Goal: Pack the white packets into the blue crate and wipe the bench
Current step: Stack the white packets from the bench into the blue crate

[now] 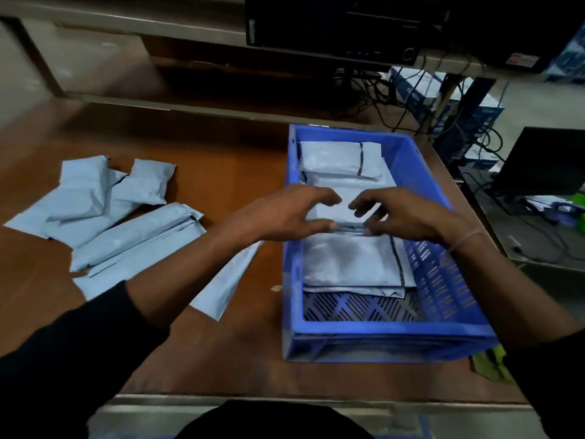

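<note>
A blue crate [411,163] stands on the right half of the brown bench [221,172]. Inside it lie several white packets: one at the far end [332,158], one in the middle [335,212] and a larger one nearer me [348,263]. My left hand [278,217] and my right hand [405,217] both hover over the crate and pinch the near edge of the middle packet with thumbs and fingertips. More white packets [104,213] lie in a loose pile on the bench at the left, partly under my left forearm.
A green cloth [490,364] peeks out at the crate's near right corner. A black computer case [332,23] sits on a shelf behind the bench, with tangled cables [395,90] to its right. A dark monitor [544,163] stands off the bench at the right.
</note>
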Motion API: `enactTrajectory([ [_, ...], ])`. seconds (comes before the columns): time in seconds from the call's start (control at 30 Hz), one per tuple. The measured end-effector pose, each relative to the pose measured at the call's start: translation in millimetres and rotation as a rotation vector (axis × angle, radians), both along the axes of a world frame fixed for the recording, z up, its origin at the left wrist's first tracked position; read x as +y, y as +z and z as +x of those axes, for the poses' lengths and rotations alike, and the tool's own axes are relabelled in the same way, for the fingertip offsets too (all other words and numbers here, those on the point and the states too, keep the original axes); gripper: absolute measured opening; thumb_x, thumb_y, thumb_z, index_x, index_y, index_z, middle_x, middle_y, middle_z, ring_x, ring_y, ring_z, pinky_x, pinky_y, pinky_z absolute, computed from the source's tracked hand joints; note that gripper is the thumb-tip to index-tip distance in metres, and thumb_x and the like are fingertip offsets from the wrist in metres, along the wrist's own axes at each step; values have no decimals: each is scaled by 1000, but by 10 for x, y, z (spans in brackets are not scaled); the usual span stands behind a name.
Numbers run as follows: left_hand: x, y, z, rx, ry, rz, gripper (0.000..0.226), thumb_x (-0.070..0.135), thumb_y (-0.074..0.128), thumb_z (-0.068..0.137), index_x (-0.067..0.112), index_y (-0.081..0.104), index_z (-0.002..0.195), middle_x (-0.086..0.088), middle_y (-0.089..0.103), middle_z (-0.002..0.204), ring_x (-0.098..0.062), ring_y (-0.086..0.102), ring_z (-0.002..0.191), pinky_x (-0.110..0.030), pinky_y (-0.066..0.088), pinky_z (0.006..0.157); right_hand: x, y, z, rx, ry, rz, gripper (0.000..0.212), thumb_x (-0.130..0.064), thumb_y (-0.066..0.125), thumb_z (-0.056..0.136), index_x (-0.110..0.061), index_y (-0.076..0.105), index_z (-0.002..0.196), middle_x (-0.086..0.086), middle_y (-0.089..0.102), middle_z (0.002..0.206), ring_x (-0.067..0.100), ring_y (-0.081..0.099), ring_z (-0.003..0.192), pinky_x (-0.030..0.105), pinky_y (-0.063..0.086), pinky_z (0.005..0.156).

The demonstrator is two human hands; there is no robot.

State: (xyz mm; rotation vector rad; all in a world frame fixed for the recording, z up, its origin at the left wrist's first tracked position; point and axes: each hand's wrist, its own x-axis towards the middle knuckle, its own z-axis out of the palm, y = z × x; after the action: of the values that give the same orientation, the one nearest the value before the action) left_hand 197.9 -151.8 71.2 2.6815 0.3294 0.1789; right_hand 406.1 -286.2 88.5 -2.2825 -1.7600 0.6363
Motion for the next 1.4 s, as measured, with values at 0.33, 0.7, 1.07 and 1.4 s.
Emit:
enactTrajectory([
  [0.33, 1052, -520, -1463, -177, 497, -294, 36, 27, 70, 97, 13, 67, 130, 0, 70, 129, -12, 66, 118, -34, 55, 102, 1092, 117, -1071, 352, 80, 204, 29, -7, 77, 85, -17, 69, 111, -2, 75, 99, 8, 71, 76, 26, 53, 60],
  [0.7, 1670, -1046, -2573, -108, 774, -250, 29, 9, 69, 91, 13, 71, 119, -2, 72, 121, -19, 70, 108, -29, 53, 91, 2462, -682, -2143, 338, -38, -137, 19, -25, 70, 92, -6, 69, 88, 9, 64, 75, 19, 59, 66, 25, 48, 56],
  [1.07, 1968, -1164, -2932, -80, 716, -305, 32, 11, 77, 86, 14, 69, 117, -1, 73, 116, -15, 70, 100, -31, 58, 89, 2929, -1242, -2668, 704, -463, -148, 51, -29, 89, 74, 3, 71, 109, 10, 70, 114, 22, 63, 89, 32, 50, 76],
  [1.4, 2285, -1110, -2920, -44, 602, -327, 61, 46, 86, 78, 19, 65, 128, 3, 70, 120, -11, 67, 99, -28, 58, 88, 2882, -890, -2669, 990, -590, -198, 12, 1, 71, 88, -5, 60, 87, 8, 60, 90, 18, 58, 76, 33, 53, 93],
])
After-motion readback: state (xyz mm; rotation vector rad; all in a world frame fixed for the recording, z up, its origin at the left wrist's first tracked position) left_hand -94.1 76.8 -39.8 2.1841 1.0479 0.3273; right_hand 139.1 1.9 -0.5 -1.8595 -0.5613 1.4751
